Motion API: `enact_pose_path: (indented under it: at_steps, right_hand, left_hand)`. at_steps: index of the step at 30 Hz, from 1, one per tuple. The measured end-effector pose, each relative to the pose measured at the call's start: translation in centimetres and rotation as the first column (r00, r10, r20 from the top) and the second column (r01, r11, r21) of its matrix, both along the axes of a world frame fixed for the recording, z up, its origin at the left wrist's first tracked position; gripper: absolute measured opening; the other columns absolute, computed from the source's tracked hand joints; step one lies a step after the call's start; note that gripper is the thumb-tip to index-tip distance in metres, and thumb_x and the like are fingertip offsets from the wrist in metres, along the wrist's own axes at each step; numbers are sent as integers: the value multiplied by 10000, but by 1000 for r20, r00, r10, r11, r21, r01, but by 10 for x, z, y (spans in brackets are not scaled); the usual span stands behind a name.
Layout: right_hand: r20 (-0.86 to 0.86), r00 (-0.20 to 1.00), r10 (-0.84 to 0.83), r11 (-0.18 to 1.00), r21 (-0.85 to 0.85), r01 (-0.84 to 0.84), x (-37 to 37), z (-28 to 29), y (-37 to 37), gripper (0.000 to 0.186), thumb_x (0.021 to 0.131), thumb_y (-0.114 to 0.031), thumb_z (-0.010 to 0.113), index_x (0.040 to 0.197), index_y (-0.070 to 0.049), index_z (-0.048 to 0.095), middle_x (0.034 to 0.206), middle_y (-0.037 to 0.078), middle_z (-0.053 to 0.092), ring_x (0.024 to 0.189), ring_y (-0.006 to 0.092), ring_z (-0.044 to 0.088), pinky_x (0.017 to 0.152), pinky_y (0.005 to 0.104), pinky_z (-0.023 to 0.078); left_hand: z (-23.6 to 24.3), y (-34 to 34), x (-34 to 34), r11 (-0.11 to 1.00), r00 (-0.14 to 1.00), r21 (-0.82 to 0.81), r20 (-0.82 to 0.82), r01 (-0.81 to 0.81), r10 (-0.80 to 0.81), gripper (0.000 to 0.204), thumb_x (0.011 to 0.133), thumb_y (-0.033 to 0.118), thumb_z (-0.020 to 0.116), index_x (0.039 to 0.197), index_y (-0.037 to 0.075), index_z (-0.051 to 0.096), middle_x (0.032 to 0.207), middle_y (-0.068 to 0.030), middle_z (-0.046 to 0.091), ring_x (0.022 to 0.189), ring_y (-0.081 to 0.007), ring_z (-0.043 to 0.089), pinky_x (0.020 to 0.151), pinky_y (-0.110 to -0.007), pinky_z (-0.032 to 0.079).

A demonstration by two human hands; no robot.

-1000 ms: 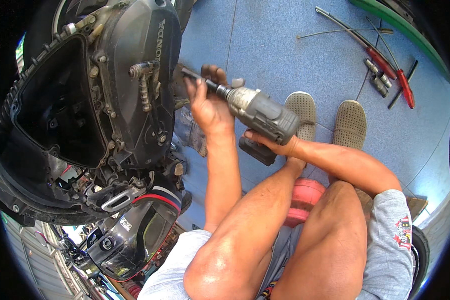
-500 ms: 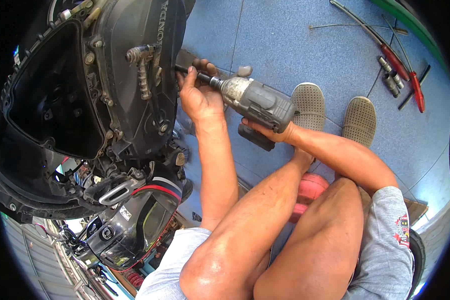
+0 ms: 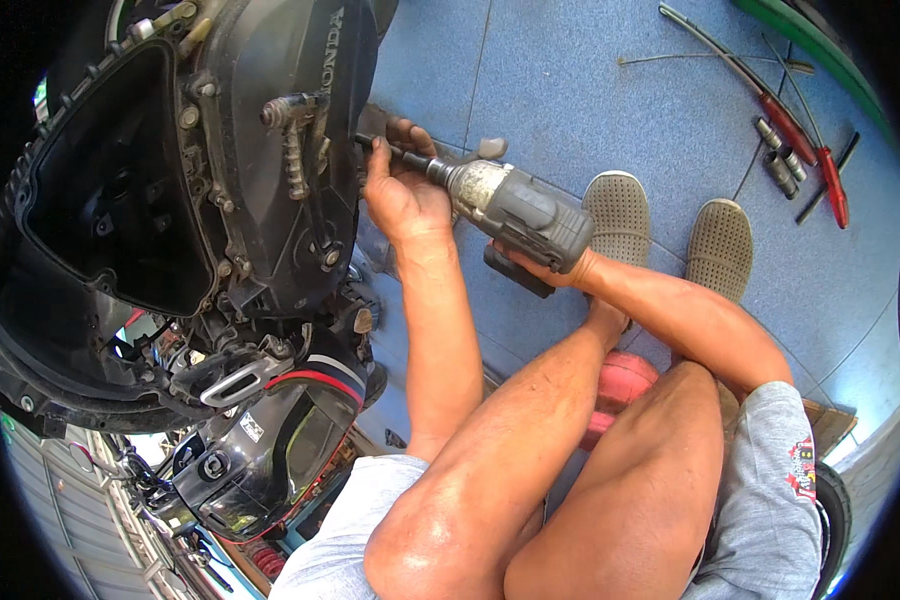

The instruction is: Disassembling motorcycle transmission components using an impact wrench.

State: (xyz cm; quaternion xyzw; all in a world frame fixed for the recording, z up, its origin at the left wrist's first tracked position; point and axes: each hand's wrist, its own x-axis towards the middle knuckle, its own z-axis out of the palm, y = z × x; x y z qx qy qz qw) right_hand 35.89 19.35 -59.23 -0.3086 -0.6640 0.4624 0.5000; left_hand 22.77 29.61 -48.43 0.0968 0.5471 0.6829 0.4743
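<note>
A dark cordless impact wrench (image 3: 525, 215) lies across the middle of the view, its tip toward a black scooter engine case (image 3: 270, 220) at the upper left. My right hand (image 3: 560, 268) grips the wrench by its handle, above the battery. My left hand (image 3: 406, 190) is closed round the black socket extension (image 3: 395, 150) on the wrench's nose. The extension's far end reaches the edge of the engine case, where the exact contact is hard to make out. A kick-start lever (image 3: 290, 150) sticks out from the case.
Red-handled levers (image 3: 792, 135), metal sockets (image 3: 782, 170) and rods lie on the blue tiled floor (image 3: 530, 80) at upper right, beside a green curved edge (image 3: 810, 35). A red stool (image 3: 625, 375) shows between my knees. A second dark scooter (image 3: 260, 470) stands at lower left.
Over the last second both my hands have moved the wrench up and left, bringing the extension to the engine case. In the last half second they have barely moved.
</note>
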Motion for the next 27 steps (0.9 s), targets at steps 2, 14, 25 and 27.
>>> enact_pose_path:
  at_steps: [2, 14, 25, 27]
  right_hand:
    - [19, 1000, 16, 1000, 21, -17, 9, 7, 5, 447, 762, -216, 656, 1193, -119, 585, 1200, 115, 583, 1116, 325, 545, 948, 437, 435]
    - [-95, 983, 158, 957, -231, -176, 68, 93, 34, 247, 680, -128, 683, 867, -4, 579, 844, 155, 544, 630, 363, 586, 577, 412, 506]
    - [579, 724, 375, 926, -195, -323, 171, 129, 103, 399, 675, -265, 682, 979, -55, 531, 778, 172, 629, 721, 375, 625, 610, 453, 490]
    - [578, 736, 353, 923, -89, -373, 175, 119, 114, 380, 677, -238, 662, 993, -66, 539, 728, 139, 594, 658, 354, 610, 584, 432, 481]
  left_hand:
    - [3, -1, 7, 1000, 1000, -10, -10, -16, 16, 197, 939, 88, 478, 1055, -66, 518, 977, -171, 609, 891, -252, 602, 793, -355, 531]
    - [53, -22, 33, 991, 994, -72, -15, 109, -111, 252, 950, 134, 398, 1063, -60, 513, 996, -184, 590, 888, -271, 597, 835, -405, 516]
    - [31, -21, 79, 961, 962, -153, 183, 232, -203, 242, 902, 152, 443, 1084, 6, 506, 1010, -198, 614, 868, -290, 630, 770, -412, 535]
    - [25, -16, 79, 938, 943, -121, 120, 325, -311, 241, 905, 134, 437, 1112, 22, 488, 1035, -203, 606, 861, -296, 633, 773, -416, 534]
